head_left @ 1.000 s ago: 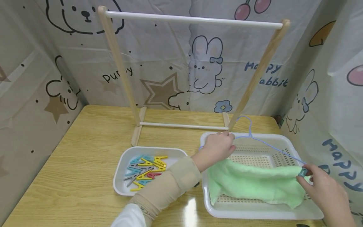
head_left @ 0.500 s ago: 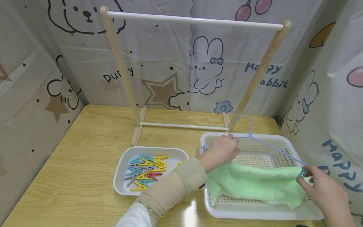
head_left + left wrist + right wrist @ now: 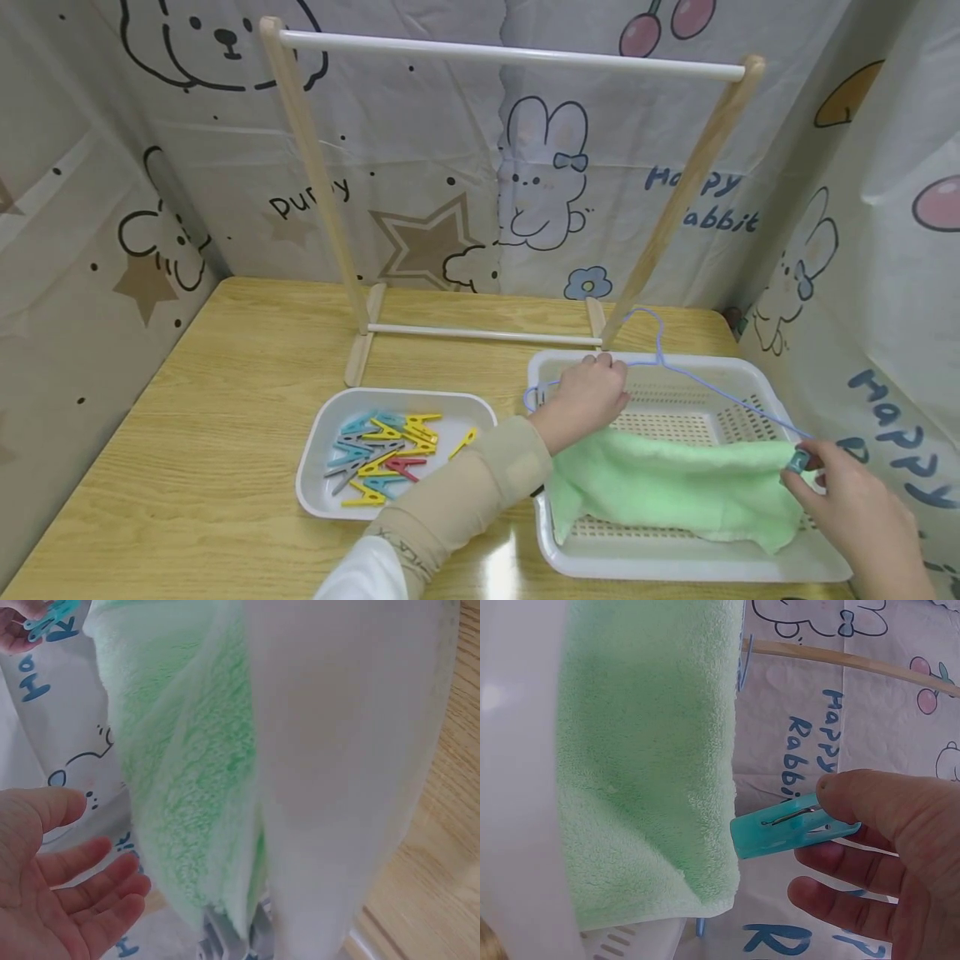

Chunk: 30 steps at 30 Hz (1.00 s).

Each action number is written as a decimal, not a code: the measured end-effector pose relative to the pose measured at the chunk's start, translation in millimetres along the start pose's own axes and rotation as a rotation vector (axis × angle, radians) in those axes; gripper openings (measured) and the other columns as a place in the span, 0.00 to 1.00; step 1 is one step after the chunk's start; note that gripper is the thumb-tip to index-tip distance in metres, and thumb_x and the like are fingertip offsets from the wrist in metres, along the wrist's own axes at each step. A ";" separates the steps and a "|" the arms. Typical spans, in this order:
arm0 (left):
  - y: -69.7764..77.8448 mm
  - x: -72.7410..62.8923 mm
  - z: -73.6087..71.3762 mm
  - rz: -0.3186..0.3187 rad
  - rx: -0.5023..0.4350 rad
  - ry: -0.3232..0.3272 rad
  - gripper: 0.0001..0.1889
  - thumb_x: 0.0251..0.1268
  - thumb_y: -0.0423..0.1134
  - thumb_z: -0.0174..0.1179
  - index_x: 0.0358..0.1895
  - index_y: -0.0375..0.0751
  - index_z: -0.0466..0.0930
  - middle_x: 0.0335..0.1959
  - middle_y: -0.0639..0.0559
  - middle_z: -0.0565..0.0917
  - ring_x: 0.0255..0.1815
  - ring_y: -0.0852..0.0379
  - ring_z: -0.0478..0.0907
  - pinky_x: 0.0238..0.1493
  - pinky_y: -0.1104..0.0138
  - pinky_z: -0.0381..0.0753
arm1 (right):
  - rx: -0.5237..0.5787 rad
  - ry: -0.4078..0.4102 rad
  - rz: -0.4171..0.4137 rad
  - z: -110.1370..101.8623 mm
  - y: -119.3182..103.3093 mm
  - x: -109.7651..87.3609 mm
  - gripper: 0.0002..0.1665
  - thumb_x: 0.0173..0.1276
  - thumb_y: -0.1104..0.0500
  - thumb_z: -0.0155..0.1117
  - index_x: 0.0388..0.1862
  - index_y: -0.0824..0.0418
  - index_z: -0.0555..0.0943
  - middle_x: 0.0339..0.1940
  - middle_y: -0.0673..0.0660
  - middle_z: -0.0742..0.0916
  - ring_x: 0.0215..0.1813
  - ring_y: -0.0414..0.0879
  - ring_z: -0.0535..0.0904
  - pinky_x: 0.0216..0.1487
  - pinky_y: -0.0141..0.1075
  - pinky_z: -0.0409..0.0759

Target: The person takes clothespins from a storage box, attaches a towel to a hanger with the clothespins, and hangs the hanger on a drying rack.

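Observation:
A light green towel (image 3: 682, 479) hangs from a thin blue hanger (image 3: 720, 387) inside a white slotted basket (image 3: 697, 571). My right hand (image 3: 855, 500) pinches a teal clothespin (image 3: 780, 825) between thumb and fingers, its tip right at the towel's edge in the right wrist view. My left hand (image 3: 588, 396) is over the basket's left part, its fingers loosely bent and apart with nothing between them in the left wrist view. A grey clothespin (image 3: 225, 936) sits on the towel's other end, close to that hand.
A white tray (image 3: 309, 487) of yellow, teal, grey and red clothespins (image 3: 382, 450) stands left of the basket, partly behind the left forearm. A wooden rack with a white top bar (image 3: 510, 54) rises behind. Printed cloth surrounds the wooden table (image 3: 247, 375).
My left hand has shifted slightly right and down from the hanger's left end, baring the grey clothespin there. The right hand keeps its hold on the teal clothespin at the same spot.

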<state>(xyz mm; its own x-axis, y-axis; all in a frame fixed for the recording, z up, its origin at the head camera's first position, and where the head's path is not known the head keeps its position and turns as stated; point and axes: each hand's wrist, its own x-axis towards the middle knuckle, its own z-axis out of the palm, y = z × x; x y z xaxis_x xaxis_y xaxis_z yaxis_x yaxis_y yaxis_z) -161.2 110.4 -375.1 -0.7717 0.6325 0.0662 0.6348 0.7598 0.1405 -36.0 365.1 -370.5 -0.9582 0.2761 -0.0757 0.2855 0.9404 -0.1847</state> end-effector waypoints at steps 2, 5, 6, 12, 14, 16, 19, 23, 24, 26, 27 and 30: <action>0.1 1.5 1.9 -0.007 -0.002 -0.010 0.17 0.62 0.49 0.53 0.46 0.41 0.75 0.40 0.50 0.77 0.35 0.59 0.73 0.26 0.72 0.75 | 0.002 0.003 -0.003 0.4 0.7 -0.6 0.27 0.58 0.54 0.59 0.50 0.71 0.67 0.41 0.67 0.78 0.38 0.60 0.74 0.31 0.54 0.69; 0.2 4.3 4.9 -0.018 -0.003 -0.029 0.17 0.63 0.48 0.52 0.47 0.39 0.74 0.40 0.50 0.76 0.36 0.59 0.72 0.29 0.72 0.76 | 0.006 0.008 -0.002 1.1 1.5 -1.2 0.27 0.58 0.54 0.59 0.50 0.70 0.67 0.40 0.67 0.78 0.38 0.60 0.74 0.31 0.54 0.69; 0.0 5.4 6.2 -0.018 -0.004 -0.036 0.17 0.63 0.47 0.52 0.47 0.38 0.74 0.40 0.50 0.76 0.36 0.58 0.72 0.30 0.72 0.76 | 0.006 0.010 -0.001 1.3 1.7 -1.0 0.26 0.58 0.54 0.59 0.49 0.70 0.67 0.40 0.67 0.78 0.38 0.60 0.74 0.31 0.54 0.69; -1.9 9.0 14.2 0.012 0.034 -0.030 0.14 0.63 0.42 0.52 0.45 0.35 0.74 0.36 0.49 0.77 0.34 0.58 0.73 0.34 0.73 0.75 | 0.001 0.008 0.008 2.2 2.8 -0.9 0.26 0.58 0.54 0.59 0.49 0.69 0.68 0.39 0.66 0.78 0.38 0.59 0.74 0.30 0.54 0.68; -2.7 9.4 16.8 0.020 0.050 -0.016 0.11 0.62 0.38 0.53 0.44 0.35 0.74 0.35 0.49 0.77 0.33 0.58 0.73 0.33 0.73 0.75 | 0.003 0.011 0.006 2.2 2.9 -1.4 0.26 0.58 0.54 0.59 0.49 0.69 0.68 0.39 0.66 0.78 0.38 0.59 0.74 0.29 0.54 0.68; -3.3 10.2 18.6 0.012 0.040 -0.016 0.10 0.61 0.34 0.52 0.43 0.34 0.74 0.34 0.49 0.77 0.32 0.57 0.74 0.32 0.72 0.75 | 0.005 0.009 0.007 2.0 3.3 -1.7 0.26 0.58 0.54 0.59 0.49 0.69 0.68 0.40 0.66 0.78 0.38 0.60 0.74 0.30 0.54 0.68; -3.5 12.2 20.0 -0.004 0.018 -0.038 0.09 0.59 0.31 0.52 0.43 0.35 0.75 0.34 0.48 0.78 0.33 0.56 0.75 0.32 0.71 0.76 | 0.010 0.009 0.010 1.8 4.4 -2.1 0.26 0.59 0.53 0.58 0.49 0.70 0.68 0.40 0.66 0.79 0.38 0.60 0.74 0.30 0.54 0.68; -4.5 14.6 21.4 -0.003 -0.010 -0.042 0.08 0.58 0.30 0.53 0.41 0.35 0.76 0.32 0.48 0.79 0.32 0.56 0.76 0.32 0.71 0.76 | 0.015 0.013 0.013 1.9 5.3 -2.8 0.26 0.59 0.53 0.58 0.49 0.70 0.68 0.40 0.66 0.79 0.38 0.60 0.74 0.30 0.54 0.68; -5.1 15.0 22.1 0.001 -0.015 -0.043 0.08 0.59 0.30 0.53 0.41 0.35 0.76 0.32 0.48 0.79 0.32 0.56 0.76 0.32 0.71 0.76 | 0.015 0.013 0.014 1.9 5.3 -2.9 0.26 0.59 0.53 0.58 0.49 0.70 0.68 0.40 0.66 0.79 0.38 0.60 0.74 0.30 0.54 0.68; -6.3 15.5 23.5 -0.005 -0.037 -0.051 0.07 0.59 0.29 0.53 0.41 0.35 0.76 0.32 0.48 0.80 0.33 0.56 0.76 0.33 0.71 0.76 | 0.013 0.006 0.020 2.1 5.1 -2.5 0.27 0.59 0.53 0.59 0.50 0.70 0.68 0.40 0.67 0.79 0.38 0.60 0.74 0.31 0.54 0.69; -6.9 15.6 23.9 -0.008 -0.047 -0.055 0.08 0.59 0.29 0.53 0.41 0.35 0.76 0.32 0.48 0.80 0.33 0.56 0.77 0.33 0.71 0.76 | 0.012 0.004 0.021 2.1 5.1 -2.5 0.27 0.59 0.53 0.59 0.50 0.70 0.67 0.40 0.67 0.79 0.38 0.60 0.74 0.31 0.54 0.69; -8.7 15.9 24.3 -0.024 -0.065 -0.072 0.08 0.58 0.28 0.54 0.41 0.35 0.76 0.33 0.48 0.79 0.34 0.55 0.76 0.33 0.72 0.76 | 0.009 -0.001 0.025 1.9 5.7 -2.4 0.27 0.58 0.53 0.59 0.50 0.69 0.68 0.40 0.67 0.79 0.38 0.60 0.74 0.31 0.54 0.69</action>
<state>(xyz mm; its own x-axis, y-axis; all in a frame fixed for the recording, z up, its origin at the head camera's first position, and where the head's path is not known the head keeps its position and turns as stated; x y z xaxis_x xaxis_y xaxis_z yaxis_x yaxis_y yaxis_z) -178.0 117.4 -399.3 -0.7803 0.6253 -0.0087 0.6107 0.7650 0.2046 -32.0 369.4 -373.2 -0.9505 0.2998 -0.0812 0.3100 0.9313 -0.1913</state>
